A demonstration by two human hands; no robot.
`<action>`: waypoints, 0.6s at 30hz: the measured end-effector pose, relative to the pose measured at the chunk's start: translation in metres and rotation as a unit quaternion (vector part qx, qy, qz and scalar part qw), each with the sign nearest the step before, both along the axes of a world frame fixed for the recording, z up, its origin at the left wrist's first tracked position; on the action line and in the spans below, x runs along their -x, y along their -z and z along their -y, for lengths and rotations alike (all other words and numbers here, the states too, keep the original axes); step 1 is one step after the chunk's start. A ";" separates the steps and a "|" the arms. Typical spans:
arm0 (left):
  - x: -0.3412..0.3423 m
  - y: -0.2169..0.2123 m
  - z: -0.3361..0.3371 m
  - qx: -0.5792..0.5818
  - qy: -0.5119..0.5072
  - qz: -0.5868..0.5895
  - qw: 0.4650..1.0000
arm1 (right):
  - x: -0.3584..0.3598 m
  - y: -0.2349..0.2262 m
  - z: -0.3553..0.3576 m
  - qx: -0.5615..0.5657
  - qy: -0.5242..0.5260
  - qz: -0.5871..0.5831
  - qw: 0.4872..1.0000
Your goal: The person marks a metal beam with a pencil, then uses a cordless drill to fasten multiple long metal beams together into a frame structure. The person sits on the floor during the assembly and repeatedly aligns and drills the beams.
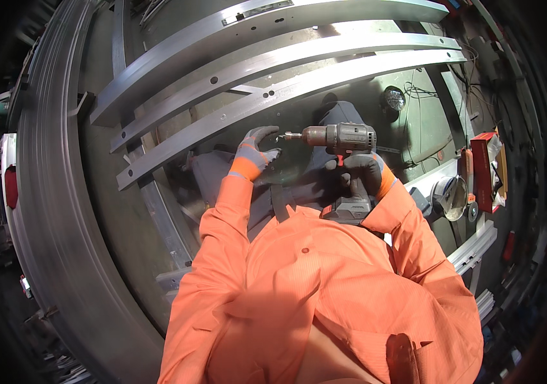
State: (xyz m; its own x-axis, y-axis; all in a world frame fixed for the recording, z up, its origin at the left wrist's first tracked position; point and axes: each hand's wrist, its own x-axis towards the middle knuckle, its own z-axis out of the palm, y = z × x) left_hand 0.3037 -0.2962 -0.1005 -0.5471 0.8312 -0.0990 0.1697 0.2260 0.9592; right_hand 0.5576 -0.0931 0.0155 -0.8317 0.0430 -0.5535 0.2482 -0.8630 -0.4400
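Observation:
In a grey and orange work glove, my right hand is wrapped round the grip of a cordless drill, held level in front of my body. Its chuck and short bit point left, and the battery pack hangs low near my orange jacket. My left hand, gloved alike, is beside the bit's tip with thumb and fingers apart. It appears not to touch the bit, and I see nothing held in it. Beyond both hands runs the nearest metal bar, which has several drilled holes.
Two more long metal profiles lie parallel behind it, across supports. Stacked long profiles fill the left side. On the right are a round lamp, loose cables, a red box and a clear round container.

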 end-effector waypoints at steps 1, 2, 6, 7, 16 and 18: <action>-0.003 -0.005 -0.002 0.021 0.009 -0.140 0.990 | -0.002 0.008 -0.002 -0.031 0.002 -0.002 1.000; -0.004 -0.015 -0.004 0.041 0.016 -0.278 0.959 | -0.003 0.010 -0.001 -0.027 0.002 0.004 1.000; -0.027 -0.065 -0.027 0.030 -0.018 -0.354 0.935 | -0.004 0.013 -0.003 -0.017 0.002 0.007 1.000; -0.032 -0.064 -0.032 0.042 -0.009 -0.368 0.929 | -0.004 0.014 -0.004 -0.015 -0.001 0.006 1.000; -0.025 -0.048 -0.047 0.255 0.051 -0.264 0.929 | 0.011 -0.009 0.003 -0.135 -0.040 0.018 0.990; -0.008 -0.056 -0.050 0.283 0.108 -0.158 0.940 | 0.019 -0.023 0.003 -0.188 -0.054 0.047 0.980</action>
